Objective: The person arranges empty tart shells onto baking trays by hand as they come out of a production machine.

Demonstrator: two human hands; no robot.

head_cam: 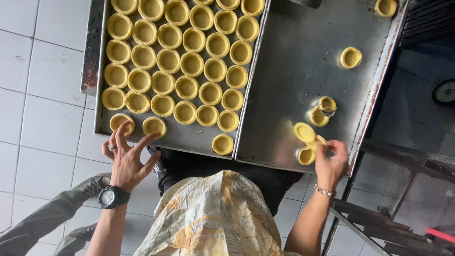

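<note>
My left hand [125, 159] is spread, fingertips at the near edge of the left metal tray [185, 137], touching two tart shells [122, 121] at its near-left corner. That tray holds several rows of yellow dough-lined tart shells. My right hand [331, 160] grips a small tart mould with dough [307, 134] at the near edge of the right metal tray [294, 71]. Another shell [305, 155] sits just beside that hand. A black watch is on my left wrist, a bracelet on my right.
Loose shells lie on the right tray: a pair [322, 111] near my right hand, one [350, 57] farther off, one [385, 7] at the far corner. White floor tiles lie left. A dark metal rack [379, 218] stands right. Someone's shoe [92, 185] is beside me.
</note>
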